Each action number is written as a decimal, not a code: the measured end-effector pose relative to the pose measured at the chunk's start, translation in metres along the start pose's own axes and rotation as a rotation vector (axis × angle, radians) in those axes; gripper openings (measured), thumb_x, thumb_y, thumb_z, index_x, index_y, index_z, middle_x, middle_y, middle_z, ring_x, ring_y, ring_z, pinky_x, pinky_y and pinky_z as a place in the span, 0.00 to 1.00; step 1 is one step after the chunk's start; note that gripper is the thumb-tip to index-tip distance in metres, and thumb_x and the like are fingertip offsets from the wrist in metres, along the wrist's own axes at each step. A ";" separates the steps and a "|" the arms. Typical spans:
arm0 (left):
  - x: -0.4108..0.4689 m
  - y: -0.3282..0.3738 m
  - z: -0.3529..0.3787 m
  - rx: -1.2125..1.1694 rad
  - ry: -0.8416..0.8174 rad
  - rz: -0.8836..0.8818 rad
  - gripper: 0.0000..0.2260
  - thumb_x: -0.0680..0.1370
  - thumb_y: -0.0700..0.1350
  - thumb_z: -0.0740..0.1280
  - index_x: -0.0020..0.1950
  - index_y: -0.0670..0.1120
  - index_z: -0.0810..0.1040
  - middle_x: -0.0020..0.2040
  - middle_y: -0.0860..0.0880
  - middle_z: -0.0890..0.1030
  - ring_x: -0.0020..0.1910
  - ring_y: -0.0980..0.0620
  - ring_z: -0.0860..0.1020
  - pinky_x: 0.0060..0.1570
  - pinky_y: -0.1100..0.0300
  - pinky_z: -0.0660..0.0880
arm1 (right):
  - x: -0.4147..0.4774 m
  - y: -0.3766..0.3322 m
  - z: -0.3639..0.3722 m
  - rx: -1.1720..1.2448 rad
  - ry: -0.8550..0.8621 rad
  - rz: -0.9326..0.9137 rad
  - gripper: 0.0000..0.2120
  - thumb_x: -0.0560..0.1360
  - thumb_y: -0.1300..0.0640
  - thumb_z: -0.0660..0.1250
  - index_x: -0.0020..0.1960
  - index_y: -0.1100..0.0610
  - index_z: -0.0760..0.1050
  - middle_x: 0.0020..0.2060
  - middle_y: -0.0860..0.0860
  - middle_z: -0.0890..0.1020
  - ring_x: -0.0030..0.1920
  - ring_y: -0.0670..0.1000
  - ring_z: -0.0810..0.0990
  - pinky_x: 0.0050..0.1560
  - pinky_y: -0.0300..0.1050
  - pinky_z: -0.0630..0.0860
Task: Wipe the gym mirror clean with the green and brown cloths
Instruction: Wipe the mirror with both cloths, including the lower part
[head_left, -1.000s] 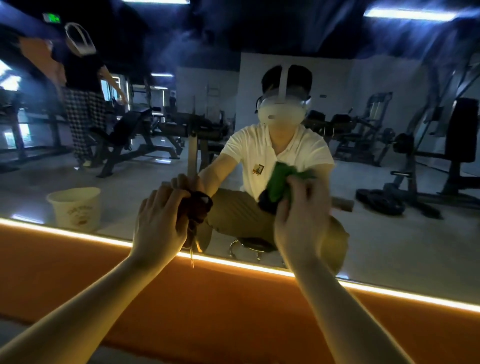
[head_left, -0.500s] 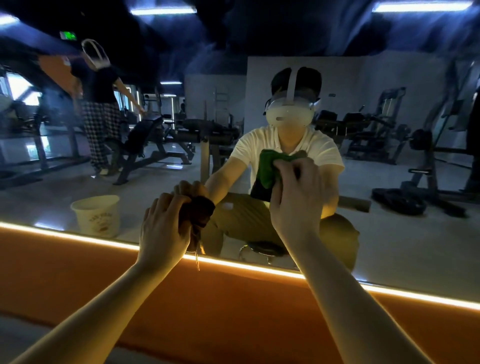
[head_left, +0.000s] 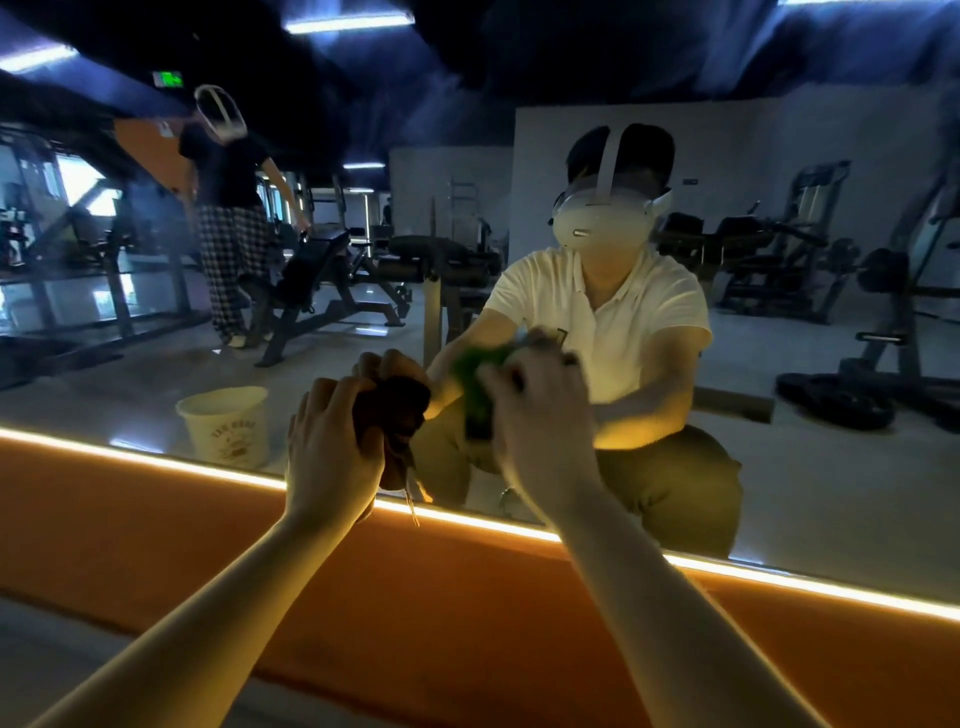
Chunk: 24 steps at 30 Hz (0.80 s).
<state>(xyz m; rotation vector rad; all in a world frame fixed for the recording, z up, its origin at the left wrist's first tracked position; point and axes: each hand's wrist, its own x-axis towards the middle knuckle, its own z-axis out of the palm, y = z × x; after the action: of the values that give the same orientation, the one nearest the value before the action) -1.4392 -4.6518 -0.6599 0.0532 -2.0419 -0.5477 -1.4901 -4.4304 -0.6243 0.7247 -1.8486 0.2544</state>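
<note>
Head view, lower band of the gym mirror (head_left: 831, 493). My left hand (head_left: 332, 447) curls its fingers round the bunched brown cloth (head_left: 397, 415) and holds it to the glass just above the lit strip (head_left: 727, 567) along the mirror's bottom edge. A loose thread hangs from the wad across that strip. My right hand (head_left: 540, 421) grips the green cloth (head_left: 475, 371) just beside the left and slightly higher. Its outline is smeared, so I cannot tell exactly how its fingers lie, though the cloth is plainly in its grasp. Each cloth meets its own reflection, which I read as contact with the glass. I judge the step in hand to be wiping this low section, with most of the pane above not yet reached. To do it well, I should spread each wad so that a broad, flat face bears on the glass rather than a knuckled lump. I should also press evenly and lay overlapping strokes, letting one cloth follow the other's path instead of crossing it. Near the edge I should stop short of the strip and keep the thread from trailing over it. The room is dim, so streaks may be checked against the reflected ceiling lights. A cream bucket (head_left: 226, 423) appears only in reflection, standing on the floor.
</note>
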 end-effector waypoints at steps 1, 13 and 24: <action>0.001 -0.003 -0.001 0.000 0.002 -0.012 0.14 0.77 0.35 0.68 0.62 0.44 0.74 0.58 0.44 0.76 0.58 0.47 0.75 0.62 0.51 0.69 | 0.015 0.012 -0.008 0.014 0.094 0.122 0.17 0.75 0.56 0.70 0.64 0.56 0.77 0.58 0.59 0.76 0.60 0.60 0.75 0.60 0.57 0.75; 0.002 -0.013 -0.004 -0.041 -0.013 -0.064 0.12 0.78 0.38 0.67 0.61 0.44 0.75 0.56 0.45 0.77 0.57 0.46 0.75 0.59 0.51 0.70 | -0.060 -0.015 0.027 -0.056 -0.189 -0.309 0.17 0.69 0.51 0.77 0.58 0.51 0.83 0.55 0.52 0.78 0.56 0.53 0.74 0.57 0.51 0.70; 0.001 -0.004 -0.006 -0.077 -0.007 -0.055 0.16 0.76 0.33 0.69 0.62 0.44 0.75 0.53 0.51 0.71 0.54 0.53 0.70 0.58 0.49 0.70 | -0.063 -0.002 0.016 -0.099 -0.095 -0.168 0.16 0.71 0.55 0.75 0.58 0.54 0.83 0.54 0.54 0.74 0.55 0.54 0.75 0.57 0.52 0.73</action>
<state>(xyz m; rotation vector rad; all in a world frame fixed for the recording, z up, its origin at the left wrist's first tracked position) -1.4354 -4.6574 -0.6580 0.0618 -2.0286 -0.6613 -1.4867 -4.4174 -0.6879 0.8295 -1.8631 0.0203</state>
